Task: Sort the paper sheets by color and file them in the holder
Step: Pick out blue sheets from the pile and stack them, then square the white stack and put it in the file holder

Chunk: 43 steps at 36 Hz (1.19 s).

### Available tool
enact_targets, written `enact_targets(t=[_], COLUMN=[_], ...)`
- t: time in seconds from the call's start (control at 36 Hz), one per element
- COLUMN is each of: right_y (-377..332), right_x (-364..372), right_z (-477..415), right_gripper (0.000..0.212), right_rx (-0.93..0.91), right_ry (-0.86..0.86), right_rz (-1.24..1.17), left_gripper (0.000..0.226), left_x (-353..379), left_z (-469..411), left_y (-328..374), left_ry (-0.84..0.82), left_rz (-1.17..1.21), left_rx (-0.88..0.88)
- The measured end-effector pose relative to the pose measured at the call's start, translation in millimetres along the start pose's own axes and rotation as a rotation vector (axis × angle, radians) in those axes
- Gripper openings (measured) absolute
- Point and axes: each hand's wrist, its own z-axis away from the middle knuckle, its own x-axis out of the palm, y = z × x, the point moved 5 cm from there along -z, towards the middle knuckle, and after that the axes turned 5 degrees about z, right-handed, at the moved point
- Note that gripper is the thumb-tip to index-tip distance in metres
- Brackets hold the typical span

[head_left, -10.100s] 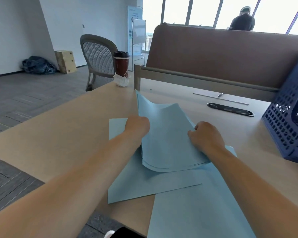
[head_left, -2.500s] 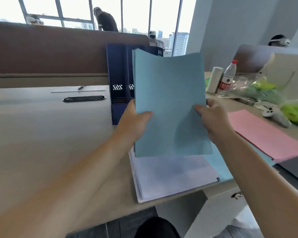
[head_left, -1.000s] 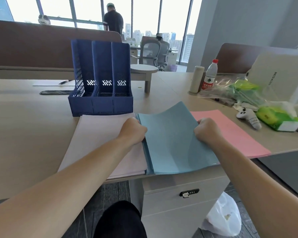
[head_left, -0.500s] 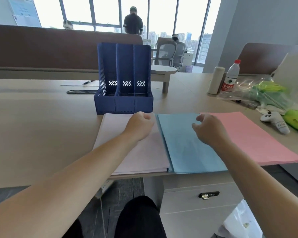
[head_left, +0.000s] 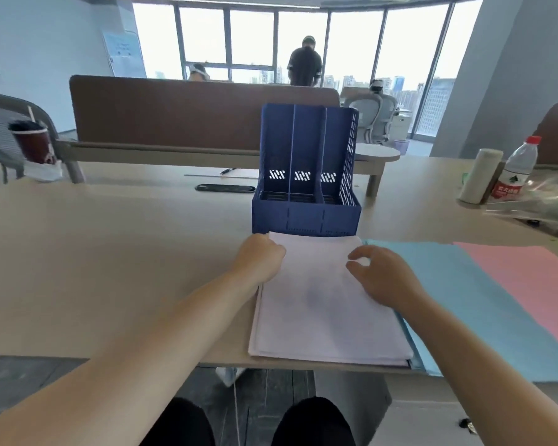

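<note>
Since half a second ago my right hand has crossed from the blue stack to the pale stack, so both hands are now on one pile. Right hand is relaxed, fingers loosely spread, tips on or just above the top sheet. Left hand is curled at the far left corner of the same pile; whether its fingers have got under the sheets is hidden, so I cannot tell if it grips. Pale stack lies flat on the desk, near edge at the desk's front lip, far edge against the foot of the blue holder, whose three slots stand empty. Blue stack touches its right side, with the pink stack beyond. Sorting looks complete and filing not yet begun. Risks noted: lifting from one corner only could let the pile fan and loose sheets slide off the front lip. A blue sheet could be dragged along where the stacks meet, undoing the sort. A sagging pile could also catch a divider or push the holder backward.
</note>
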Motion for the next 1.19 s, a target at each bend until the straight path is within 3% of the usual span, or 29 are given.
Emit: enact_targets(t=[0.47,0.58,0.81,1.19], right_y=[-20,-21,-32,-25], right_x=[21,23,22,21], right_z=[2,4,9,10], right_gripper=[0.03,0.032,0.042,0.039], right_rx=[0.072,0.095,0.082,0.085], right_ry=[-0.136,-0.17,-0.239,-0.243], right_rz=[0.037,0.034,0.039,0.003], left_gripper=[0.005,0.042,0.006,0.015], left_x=[-18,-12,-14,-9], left_z=[-18,-19,-11,-11], left_y=[-25,-24,-20,-19], left_ry=[-0.084,-0.127,-0.124,-0.017], left_rz=[0.302,0.365,0.49,0.417], left_rx=[-0.183,-0.253,-0.332,-0.308])
